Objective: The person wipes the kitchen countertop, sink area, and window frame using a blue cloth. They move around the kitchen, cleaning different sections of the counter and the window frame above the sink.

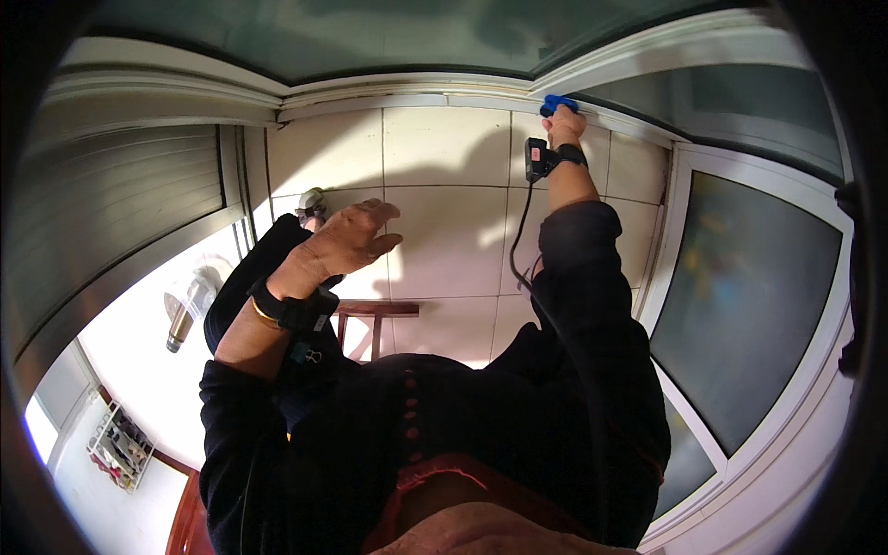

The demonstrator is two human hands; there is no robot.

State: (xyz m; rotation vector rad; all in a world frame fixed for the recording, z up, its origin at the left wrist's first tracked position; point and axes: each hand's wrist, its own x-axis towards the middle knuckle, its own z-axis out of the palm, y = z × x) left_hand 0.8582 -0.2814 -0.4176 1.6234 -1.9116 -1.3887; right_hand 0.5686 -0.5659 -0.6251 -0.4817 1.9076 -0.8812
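My right hand (565, 125) is stretched forward at the upper right, closed on a blue cloth or sponge (557, 105). The blue thing rests against the white frame rail (485, 101) at the foot of the dark glass panel (416, 41). My left hand (354, 236) hangs above the tiled floor with its fingers slightly bent and apart, holding nothing. Each wrist wears a black strap with a small device, and a cable runs from the right device (535, 159) along my sleeve.
A white-framed glass door (756, 298) stands on the right, a slatted shutter (125, 215) on the left. Below me is a dark red wooden stool (399, 309), partly hidden. A clear container with a metallic part (182, 322) and a wire rack (121, 447) lie further left.
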